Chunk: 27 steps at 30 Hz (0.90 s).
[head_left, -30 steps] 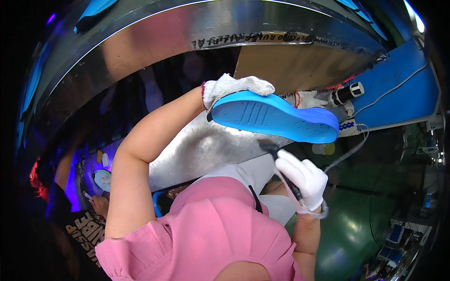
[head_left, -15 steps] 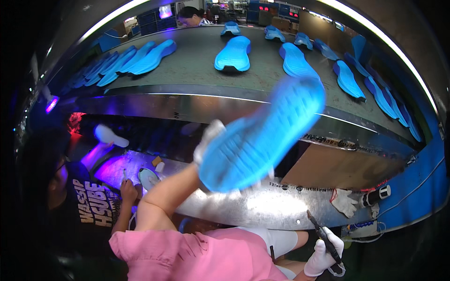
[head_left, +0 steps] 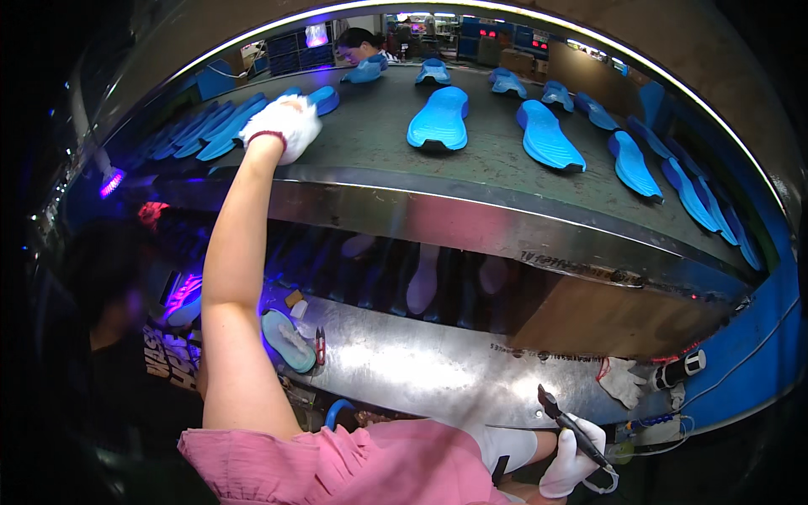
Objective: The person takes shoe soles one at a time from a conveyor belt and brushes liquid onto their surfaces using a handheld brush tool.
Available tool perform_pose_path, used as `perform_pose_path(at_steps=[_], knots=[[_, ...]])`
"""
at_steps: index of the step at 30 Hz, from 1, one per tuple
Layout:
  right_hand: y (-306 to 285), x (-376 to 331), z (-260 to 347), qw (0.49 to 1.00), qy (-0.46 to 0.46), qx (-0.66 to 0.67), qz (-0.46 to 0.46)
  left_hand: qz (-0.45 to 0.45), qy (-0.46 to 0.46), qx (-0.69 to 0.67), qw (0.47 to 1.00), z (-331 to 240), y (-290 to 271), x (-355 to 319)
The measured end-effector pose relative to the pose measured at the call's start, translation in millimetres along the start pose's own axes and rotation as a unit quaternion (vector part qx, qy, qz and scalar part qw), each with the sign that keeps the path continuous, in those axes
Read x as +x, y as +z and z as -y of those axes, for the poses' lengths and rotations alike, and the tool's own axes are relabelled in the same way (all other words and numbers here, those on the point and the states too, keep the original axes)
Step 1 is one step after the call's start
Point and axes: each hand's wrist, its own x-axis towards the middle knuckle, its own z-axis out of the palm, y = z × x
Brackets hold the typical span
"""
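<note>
Where the left hand (head_left: 282, 124) stretches up in its white glove, its fingers (head_left: 305, 126) lie curled and nearly closed on the near edge of the dark conveyor belt (head_left: 370, 135), touching or just beside a blue shoe sole (head_left: 323, 98); whether they actually grip it I cannot tell. Soles of this kind look light, springy and bendable, with a rubbery face that should not slip in cloth gloves; pinching one across the narrow waist or by the heel end seems the surest hold, since the thin toe would flop. Low at the frame's edge, the right hand (head_left: 572, 459), also gloved, has its fingers wrapped around a dark slim brush-like tool (head_left: 571, 425), tip pointing up and left. Between the two hands runs a shiny steel shelf (head_left: 438, 370), carrying a teal sole (head_left: 288, 339) and, further right, a spare white glove (head_left: 623, 380). Further blue soles (head_left: 439, 118) lie spaced along the belt, leaving open lanes between them. A steel lip (head_left: 471, 195) fronts the belt, an edge any lifted sole must clear. Another person (head_left: 360, 44) works at the far side.
</note>
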Motion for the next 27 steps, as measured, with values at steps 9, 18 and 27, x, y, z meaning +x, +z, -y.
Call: perform_pose_path(at_steps=[9,18,27], knots=[[-11.7,-3.0,-13.1,0.999,0.045,0.021,0.022,-0.139,-0.041,-0.351,0.925,54.7,60.5,-25.9],[-27.9,-11.6,-24.3,0.973,0.058,0.094,-0.202,-0.319,0.445,-0.435,0.715,-132.5,61.2,-241.2],[-23.1,-7.9,-85.1,0.947,0.216,0.021,-0.237,0.100,0.581,-0.656,0.471,-262.4,253.2,-390.0]])
